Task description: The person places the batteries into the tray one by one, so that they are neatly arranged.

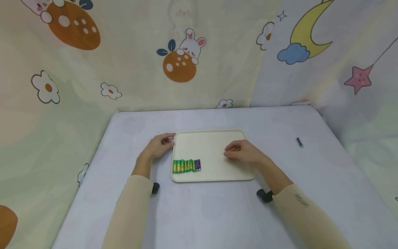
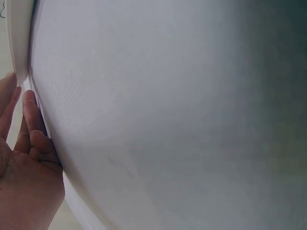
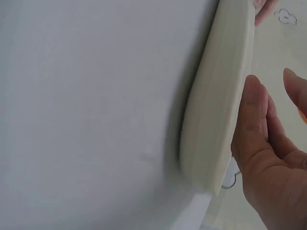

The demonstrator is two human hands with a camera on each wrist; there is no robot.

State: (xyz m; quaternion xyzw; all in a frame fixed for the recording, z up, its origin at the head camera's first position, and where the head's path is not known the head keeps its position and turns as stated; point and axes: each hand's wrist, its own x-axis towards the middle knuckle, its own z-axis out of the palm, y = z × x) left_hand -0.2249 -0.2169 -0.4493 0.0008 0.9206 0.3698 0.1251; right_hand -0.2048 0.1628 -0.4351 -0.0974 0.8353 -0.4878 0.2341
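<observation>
A cream tray point(image 1: 202, 145) lies on the table, with a row of several green batteries point(image 1: 182, 166) standing side by side along its lower left part. Two purple batteries point(image 1: 198, 165) finish that row on its right. My left hand point(image 1: 159, 145) is at the tray's left side, fingertips right at the rim near the upper corner; the left wrist view shows its relaxed fingers point(image 2: 32, 112) beside the rim. Over the tray's right part hovers my right hand point(image 1: 244, 151), loosely bent, and in the right wrist view nothing shows between its thumb and fingers point(image 3: 253, 103).
A single dark battery point(image 1: 300, 142) lies on the white-covered table point(image 1: 205, 214), well to the right of the tray. Printed cloth point(image 1: 133, 52) hangs close behind the table and at both sides. Black straps show at both wrists.
</observation>
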